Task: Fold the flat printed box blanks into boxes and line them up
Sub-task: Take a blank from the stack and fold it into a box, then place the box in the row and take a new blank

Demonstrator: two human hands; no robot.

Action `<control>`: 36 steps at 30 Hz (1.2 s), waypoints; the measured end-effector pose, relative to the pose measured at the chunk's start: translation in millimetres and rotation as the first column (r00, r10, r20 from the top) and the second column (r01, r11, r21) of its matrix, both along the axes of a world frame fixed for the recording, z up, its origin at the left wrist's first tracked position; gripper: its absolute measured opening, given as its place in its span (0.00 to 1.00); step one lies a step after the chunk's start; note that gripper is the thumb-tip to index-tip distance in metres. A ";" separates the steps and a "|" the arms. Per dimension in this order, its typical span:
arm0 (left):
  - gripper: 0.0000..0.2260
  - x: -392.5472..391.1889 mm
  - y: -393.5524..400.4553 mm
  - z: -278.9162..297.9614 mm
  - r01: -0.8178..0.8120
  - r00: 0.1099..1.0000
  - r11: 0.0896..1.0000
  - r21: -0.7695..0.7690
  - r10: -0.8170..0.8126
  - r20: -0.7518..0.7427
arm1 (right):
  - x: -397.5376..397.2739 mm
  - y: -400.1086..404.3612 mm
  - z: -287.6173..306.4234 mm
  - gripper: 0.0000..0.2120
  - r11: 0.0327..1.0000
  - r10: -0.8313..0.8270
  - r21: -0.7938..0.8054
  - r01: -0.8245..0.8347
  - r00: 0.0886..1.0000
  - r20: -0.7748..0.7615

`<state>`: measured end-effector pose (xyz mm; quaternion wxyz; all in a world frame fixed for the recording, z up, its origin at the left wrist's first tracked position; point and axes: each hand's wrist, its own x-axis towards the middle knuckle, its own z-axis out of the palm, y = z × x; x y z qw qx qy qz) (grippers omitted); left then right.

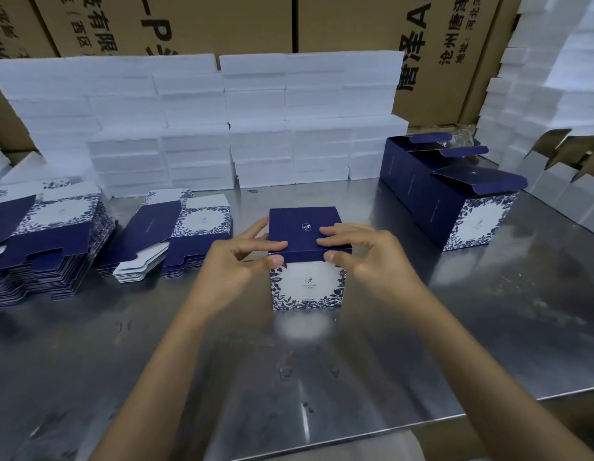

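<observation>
I am working in a packaging workshop. Printed shipping cartons point(176, 21) are standing behind white foam blocks point(255, 128), and box blanks point(49, 247) are lying stacked on my steel table point(422, 327).

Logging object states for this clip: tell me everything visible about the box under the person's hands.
The box stands upright on the metal table, in the middle, apart from the flat stacks and the row of folded boxes. It looks like printed card: a navy lid with a small white emblem, a white front bordered by blue leaves. The lid lies folded down. The left hand and right hand pinch its front edge, fingers on top and thumbs at the front.
</observation>
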<state>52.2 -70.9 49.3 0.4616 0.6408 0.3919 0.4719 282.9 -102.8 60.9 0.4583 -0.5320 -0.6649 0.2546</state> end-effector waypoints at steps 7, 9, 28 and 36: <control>0.15 60.5 19.8 -13.3 -0.120 0.993 0.990 0.073 0.118 0.026 | -13.3 1.9 -7.1 0.19 0.917 -0.387 0.344 0.204 0.669 0.635; 0.16 94.9 34.1 -19.3 -0.151 0.988 0.984 0.092 0.149 0.036 | -13.6 10.1 -16.7 0.24 0.917 -0.398 0.271 0.294 0.611 0.684; 0.12 238.6 257.8 -18.4 -0.143 0.986 0.979 0.142 0.154 -0.064 | 109.5 237.5 -37.2 0.27 0.851 -0.494 0.263 0.455 0.523 0.695; 0.19 235.3 273.4 -4.0 -0.045 0.938 0.989 0.140 0.090 -0.336 | 107.3 262.1 -43.3 0.34 0.840 -0.486 0.252 0.481 0.460 0.743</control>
